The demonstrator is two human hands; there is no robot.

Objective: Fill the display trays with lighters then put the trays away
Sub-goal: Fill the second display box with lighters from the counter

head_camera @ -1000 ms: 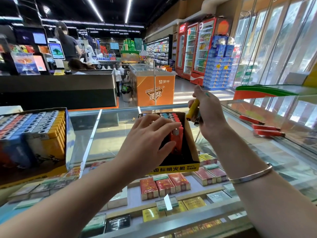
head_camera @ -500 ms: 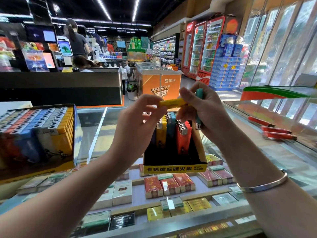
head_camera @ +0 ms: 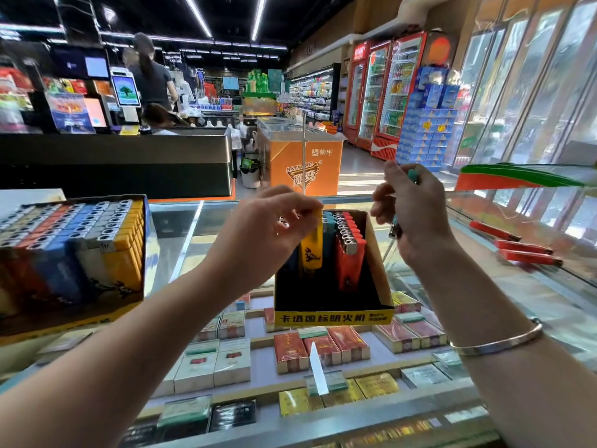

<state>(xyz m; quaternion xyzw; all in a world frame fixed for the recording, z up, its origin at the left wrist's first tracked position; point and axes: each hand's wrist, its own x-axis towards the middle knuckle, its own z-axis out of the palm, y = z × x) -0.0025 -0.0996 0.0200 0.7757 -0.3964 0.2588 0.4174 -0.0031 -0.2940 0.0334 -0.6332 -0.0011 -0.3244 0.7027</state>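
Over glass counter, left hand pinches yellow lighter.

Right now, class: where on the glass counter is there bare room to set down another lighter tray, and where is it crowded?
Free: the glass between the full tray on the left and the half-filled tray. Crowded: the right side, where red lighters lie loose, and over the half-filled tray, where the left hand lowers a yellow lighter.
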